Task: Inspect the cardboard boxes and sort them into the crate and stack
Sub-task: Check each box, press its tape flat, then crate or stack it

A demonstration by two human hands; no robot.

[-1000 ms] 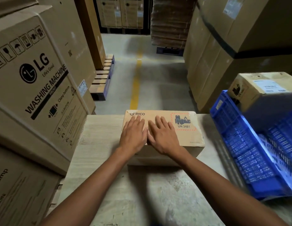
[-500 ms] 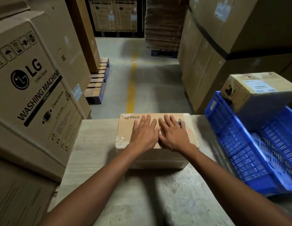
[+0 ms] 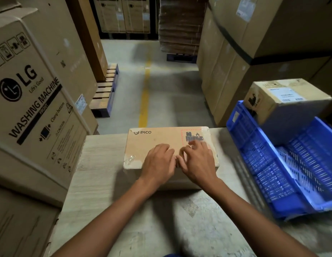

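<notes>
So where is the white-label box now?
Head view, far right: the white-label box rests at the far end of the blue crate, right of the table holding the PICO box.

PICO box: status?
Left grip, right grip curled on box top, holding nothing. Box flat on table. Nothing between it and crate.

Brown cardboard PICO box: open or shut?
Shut: the brown cardboard PICO box shows a flat top, clear tape at its corners.
</notes>
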